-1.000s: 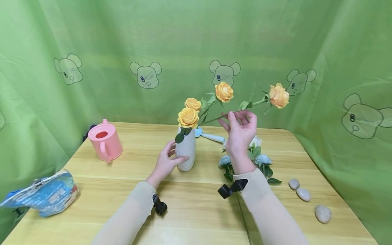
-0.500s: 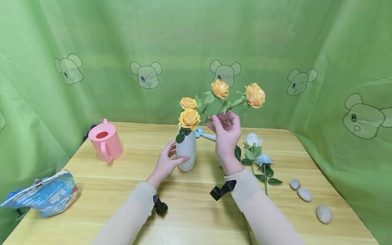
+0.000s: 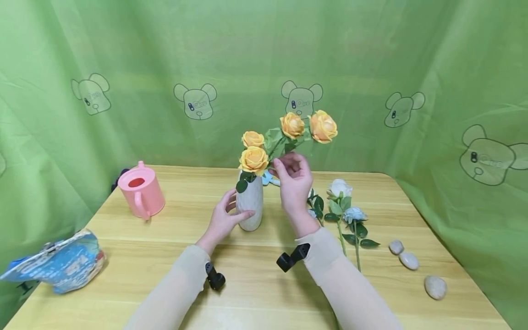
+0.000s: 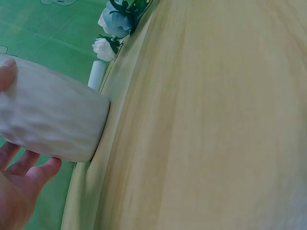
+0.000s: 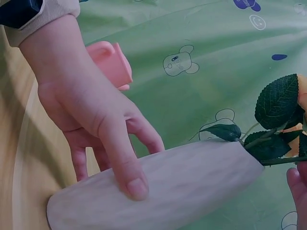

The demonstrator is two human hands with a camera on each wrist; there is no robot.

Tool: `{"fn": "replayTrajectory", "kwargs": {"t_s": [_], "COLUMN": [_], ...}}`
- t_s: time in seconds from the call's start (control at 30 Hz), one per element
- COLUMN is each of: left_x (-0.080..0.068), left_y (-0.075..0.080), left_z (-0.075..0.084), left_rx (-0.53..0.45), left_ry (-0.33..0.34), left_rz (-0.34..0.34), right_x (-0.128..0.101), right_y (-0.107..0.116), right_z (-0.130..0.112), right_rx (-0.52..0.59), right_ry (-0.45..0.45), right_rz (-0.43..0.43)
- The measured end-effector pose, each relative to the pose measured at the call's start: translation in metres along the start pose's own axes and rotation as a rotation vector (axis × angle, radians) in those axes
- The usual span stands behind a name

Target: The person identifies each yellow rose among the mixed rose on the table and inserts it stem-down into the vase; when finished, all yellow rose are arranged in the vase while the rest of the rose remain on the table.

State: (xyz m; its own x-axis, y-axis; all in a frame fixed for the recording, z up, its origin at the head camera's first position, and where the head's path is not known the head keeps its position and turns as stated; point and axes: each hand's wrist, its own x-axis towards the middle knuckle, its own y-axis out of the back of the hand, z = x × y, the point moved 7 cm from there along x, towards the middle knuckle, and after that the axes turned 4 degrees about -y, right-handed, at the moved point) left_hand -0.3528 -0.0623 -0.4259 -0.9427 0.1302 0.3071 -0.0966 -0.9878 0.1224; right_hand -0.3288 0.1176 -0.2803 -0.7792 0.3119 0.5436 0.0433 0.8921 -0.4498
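A whitish textured vase [image 3: 250, 206] stands on the table with two yellow roses [image 3: 253, 159] at its mouth. My left hand [image 3: 220, 222] holds the vase low down, thumb across the front and fingers around the far side, as the right wrist view also shows. Over the vase's right side, my right hand [image 3: 296, 185] pinches the stem of an orange-yellow rose [image 3: 323, 127], which leans out to the right. Another yellow rose [image 3: 292, 125] leans beside it. At the right wrist view's edge, the right fingertips [image 5: 298, 184] meet a stem at the vase mouth.
White and pale blue roses [image 3: 354, 214] lie right of the vase, with several stones [image 3: 435, 287] farther right. A light blue tool [image 3: 269, 178] lies behind the vase, partly hidden. At left are a pink watering can [image 3: 144, 195] and a blue bag [image 3: 76, 261].
My right hand has moved left toward the vase, bringing its rose's bloom left, close to the neighbouring rose. My left hand keeps its hold on the vase.
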Motion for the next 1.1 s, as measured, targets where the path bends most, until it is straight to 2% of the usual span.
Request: {"fn": "replayTrajectory", "kwargs": {"t_s": [0.27,0.37,0.67,0.93,1.1], "left_x": [0.0,0.0,-0.001,-0.002,-0.004], "left_y": [-0.002,-0.003,-0.001,0.0,0.002], "left_z": [-0.003,-0.003,-0.001,-0.003,-0.004], "left_rx": [0.015,0.016,0.013,0.008,0.004], "left_ry": [-0.008,-0.01,-0.002,0.01,0.012], "left_rz": [0.019,0.017,0.013,0.011,0.029], "right_x": [0.009,0.01,0.011,0.007,0.006], "right_y": [-0.004,-0.001,-0.003,-0.002,0.005], "right_z": [0.012,0.017,0.022,0.032,0.035], "right_rx": [-0.133,-0.136,-0.146,-0.247,-0.243], "right_ry": [-0.083,-0.114,-0.125,-0.191,-0.202], "right_rz": [-0.067,-0.061,-0.061,-0.094,-0.119]}}
